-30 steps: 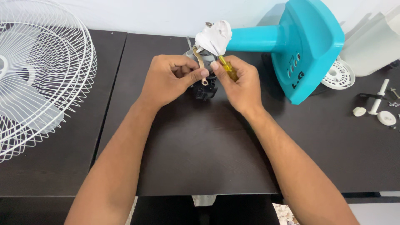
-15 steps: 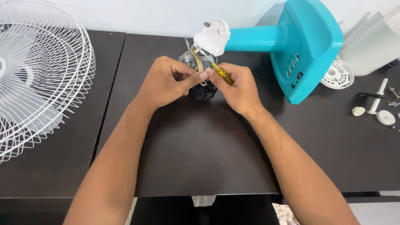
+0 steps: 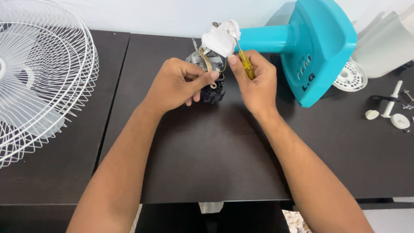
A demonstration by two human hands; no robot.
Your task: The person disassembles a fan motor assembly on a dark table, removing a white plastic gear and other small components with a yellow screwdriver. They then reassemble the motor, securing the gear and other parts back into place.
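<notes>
Yellow translucent screwdriver [image 3: 246, 68] sits pinched in our right hand [image 3: 255, 84]; our left hand [image 3: 179, 84] grips the dark metal motor [image 3: 211, 86] mid-desk [image 3: 207, 164]. Turquoise fan stand [image 3: 319, 47] at two o'clock, white wire grille [image 3: 39, 82] at nine.

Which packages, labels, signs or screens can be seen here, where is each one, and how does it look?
No packages, signs or screens are in view.
Printed marking: on the underside face of the turquoise fan base, which lies on its side at the right of the dark table; a few small dark characters beside a row of short slots.
</notes>
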